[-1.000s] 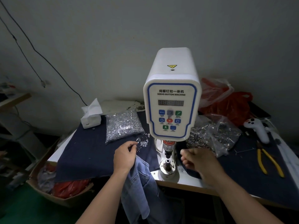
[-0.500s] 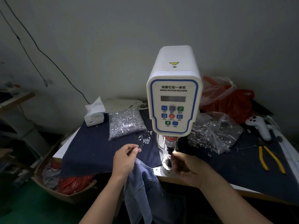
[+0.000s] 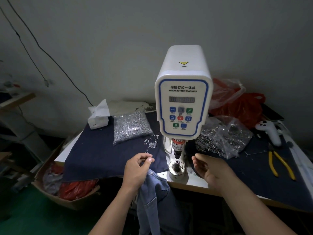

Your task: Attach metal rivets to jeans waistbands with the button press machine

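The white servo button machine (image 3: 183,99) stands on the table, its lower die (image 3: 177,162) under the punch (image 3: 177,150). My left hand (image 3: 138,168) is left of the die; its curled fingers hold the waistband of light blue jeans (image 3: 152,194), which hang over the table edge. A metal rivet (image 3: 152,173) shows on the waistband beside that hand. Thumb and forefinger tips meet; whether they pinch a rivet is unclear. My right hand (image 3: 211,168) hovers just right of the die, fingers relaxed, holding nothing visible.
A clear bag of silver rivets (image 3: 130,128) and loose rivets (image 3: 151,143) lie on dark denim cloth (image 3: 101,153). Another bag of metal parts (image 3: 223,138), yellow pliers (image 3: 279,165), a white controller (image 3: 269,131), a tissue box (image 3: 98,117) and red bags (image 3: 237,102) surround the machine.
My right hand reached to the lower die half a second ago and has now drawn back to the right. My left hand stayed in place holding the jeans.
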`<state>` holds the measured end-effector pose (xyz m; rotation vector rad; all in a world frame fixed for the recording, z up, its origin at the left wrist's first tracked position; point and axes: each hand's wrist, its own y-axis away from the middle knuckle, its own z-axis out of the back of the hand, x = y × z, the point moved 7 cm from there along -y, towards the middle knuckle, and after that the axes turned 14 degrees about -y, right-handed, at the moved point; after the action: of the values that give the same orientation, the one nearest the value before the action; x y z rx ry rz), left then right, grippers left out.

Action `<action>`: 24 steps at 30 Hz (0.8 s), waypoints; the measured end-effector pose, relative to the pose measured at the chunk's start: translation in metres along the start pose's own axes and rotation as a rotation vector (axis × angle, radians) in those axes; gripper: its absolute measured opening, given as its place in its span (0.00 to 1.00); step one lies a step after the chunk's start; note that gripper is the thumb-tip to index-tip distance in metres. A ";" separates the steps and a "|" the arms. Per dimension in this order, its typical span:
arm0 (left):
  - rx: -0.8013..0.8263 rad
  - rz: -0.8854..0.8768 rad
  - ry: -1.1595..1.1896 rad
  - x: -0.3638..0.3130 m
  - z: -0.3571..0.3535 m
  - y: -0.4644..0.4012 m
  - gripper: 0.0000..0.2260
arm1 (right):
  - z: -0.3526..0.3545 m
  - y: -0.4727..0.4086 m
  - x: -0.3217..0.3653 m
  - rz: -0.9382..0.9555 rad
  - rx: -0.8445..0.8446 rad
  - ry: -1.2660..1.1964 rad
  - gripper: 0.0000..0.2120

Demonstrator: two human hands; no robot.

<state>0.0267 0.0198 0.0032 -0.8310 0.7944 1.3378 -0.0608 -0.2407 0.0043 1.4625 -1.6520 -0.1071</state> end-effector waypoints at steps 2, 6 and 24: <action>0.009 -0.004 -0.001 -0.002 -0.001 0.000 0.07 | 0.004 -0.003 0.004 0.041 0.011 0.038 0.02; 0.009 -0.005 -0.022 -0.001 -0.001 -0.001 0.08 | 0.017 -0.011 0.036 0.426 -0.063 0.614 0.04; 0.011 -0.266 -0.270 -0.029 -0.016 0.002 0.05 | -0.028 0.014 -0.019 0.876 0.340 1.074 0.06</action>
<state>0.0229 -0.0083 0.0199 -0.7010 0.4616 1.1753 -0.0548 -0.2076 0.0194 0.6282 -1.2267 1.2629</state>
